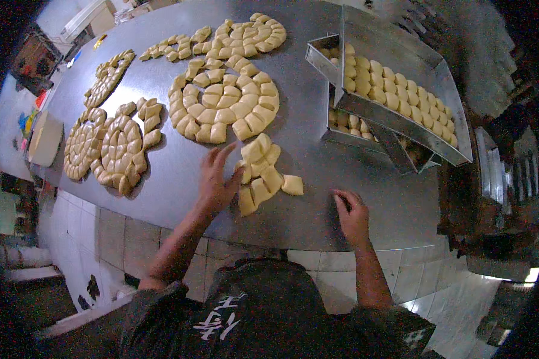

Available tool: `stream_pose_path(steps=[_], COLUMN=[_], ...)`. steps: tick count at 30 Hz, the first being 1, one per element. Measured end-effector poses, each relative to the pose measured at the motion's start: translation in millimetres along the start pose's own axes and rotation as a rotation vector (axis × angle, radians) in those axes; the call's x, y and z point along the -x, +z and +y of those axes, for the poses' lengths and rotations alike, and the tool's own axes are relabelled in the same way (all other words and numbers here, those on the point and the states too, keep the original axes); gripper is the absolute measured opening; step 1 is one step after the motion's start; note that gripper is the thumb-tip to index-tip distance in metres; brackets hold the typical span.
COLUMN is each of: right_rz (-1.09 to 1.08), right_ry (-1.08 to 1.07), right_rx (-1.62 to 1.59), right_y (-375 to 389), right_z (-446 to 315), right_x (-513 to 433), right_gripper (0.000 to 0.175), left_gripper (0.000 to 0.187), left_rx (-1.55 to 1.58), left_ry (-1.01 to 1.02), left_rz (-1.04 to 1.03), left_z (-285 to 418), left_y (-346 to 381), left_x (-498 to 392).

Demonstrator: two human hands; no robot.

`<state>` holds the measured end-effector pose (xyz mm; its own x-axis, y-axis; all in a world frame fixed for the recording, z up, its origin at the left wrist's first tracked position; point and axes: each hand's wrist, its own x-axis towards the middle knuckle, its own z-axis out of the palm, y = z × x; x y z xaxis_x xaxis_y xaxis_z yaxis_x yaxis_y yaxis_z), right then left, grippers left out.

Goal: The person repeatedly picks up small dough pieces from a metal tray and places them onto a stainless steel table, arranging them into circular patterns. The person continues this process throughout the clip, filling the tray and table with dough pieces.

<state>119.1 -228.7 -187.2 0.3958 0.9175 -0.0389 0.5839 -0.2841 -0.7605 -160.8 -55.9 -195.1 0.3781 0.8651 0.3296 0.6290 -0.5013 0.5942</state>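
A small cluster of cut dough pieces (262, 168) lies on the steel tabletop in front of me, with one loose dough piece (293, 184) at its right corner. My left hand (215, 181) is at the cluster's left side, thumb and fingers spread, the thumb at the dough's edge. I see nothing held in it. Over bare steel to the right of the cluster is my right hand (354, 215), its fingers half curled, with a gap behind the thumb and no visible object. Just beyond my left fingertips lies a large round of cut dough (227, 107), scored into rings of chunks.
Metal trays are stacked crosswise at the right; the top tray (404, 119) holds rows of dough balls. More cut dough rounds lie at the left (121, 146) and far side (251, 33). The steel table (314, 224) has its near edge by my body. A pale tub (46, 139) stands left.
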Motion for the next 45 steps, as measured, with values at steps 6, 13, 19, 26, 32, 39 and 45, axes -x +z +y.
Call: stream_pose_path(steps=[6,13,19,26,32,39,45], right_rz=[-0.056,0.100,0.017,0.178,0.491,0.438,0.335], right_ry=[-0.590,-0.098,-0.325,-0.266,0.020,-0.123,-0.263], right_rx=[0.169,-0.031,0.635,0.207,0.540,0.443,0.460], right_y=[54.2,-1.8,22.2,79.6,45.6,22.8,21.2], right_z=[-40.5,2.3,-11.7,-12.1,12.4,24.7,-2.6], right_x=[-34.8,2.8,0.3,3.2,-66.2,-11.1,-8.2], right_gripper=[0.038,0.038,0.050,0.029,0.020,0.018,0.023], left_gripper=[0.067,0.051,0.015,0.023,0.030,0.024,0.015], left_rx=[0.021,0.198,0.407,0.583,0.811,0.826,0.965], left_ry=[-0.082,-0.274,-0.609,-0.524,-0.518,-0.388,-0.516], left_rz=[-0.164,-0.563,0.060,0.165,-0.201,-0.417,-0.210], left_z=[46.6,0.1,-125.0,-129.0,-106.7,-70.6,-36.0], left_y=[12.4,-79.6,-135.4,-130.5,-121.7,-118.0,-68.6], left_x=[65.5,85.9,118.0,75.8,52.6,16.4,3.3])
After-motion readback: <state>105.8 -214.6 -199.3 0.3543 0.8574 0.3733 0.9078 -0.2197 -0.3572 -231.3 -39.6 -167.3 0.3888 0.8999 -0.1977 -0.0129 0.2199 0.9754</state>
